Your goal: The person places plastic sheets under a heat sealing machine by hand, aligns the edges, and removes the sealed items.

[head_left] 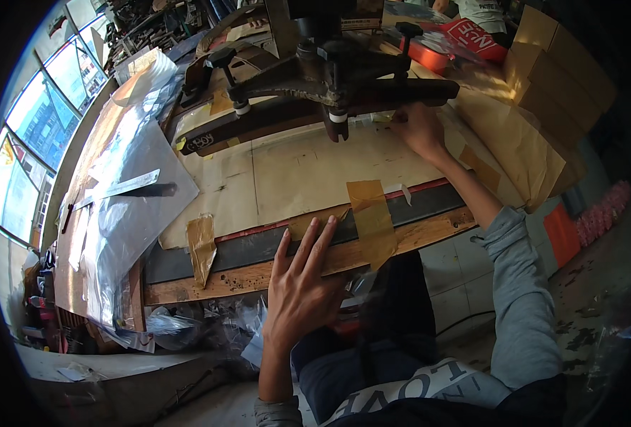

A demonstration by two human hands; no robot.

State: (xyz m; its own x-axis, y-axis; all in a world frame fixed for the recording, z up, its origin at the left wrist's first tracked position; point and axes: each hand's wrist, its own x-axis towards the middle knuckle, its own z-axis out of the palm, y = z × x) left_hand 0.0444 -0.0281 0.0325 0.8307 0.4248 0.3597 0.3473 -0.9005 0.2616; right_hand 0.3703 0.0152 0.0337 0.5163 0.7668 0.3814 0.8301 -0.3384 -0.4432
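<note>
My left hand [303, 285] lies flat on the front edge of the worktable, its fingers stretched over a brown tape strip and the dark border. Under the black press bar [280, 117], at its right half, my right hand [421, 134] has its fingers curled together beside a small yellowish piece [382, 116]. What those fingers pinch, if anything, is hidden. A large cream sheet [294, 174] covers the tabletop below the bar. Brown tape [369, 217] crosses the sheet's front edge right of my left hand, and a second brown tape piece [202, 245] sticks farther left.
The press's heavy black arm [322, 75] hangs over the table. Clear plastic sheets [141, 192] with a metal ruler [127, 185] lie at left. Cardboard boxes [557, 75] and a red package [472, 39] stand at far right. Another person is partly visible at the back.
</note>
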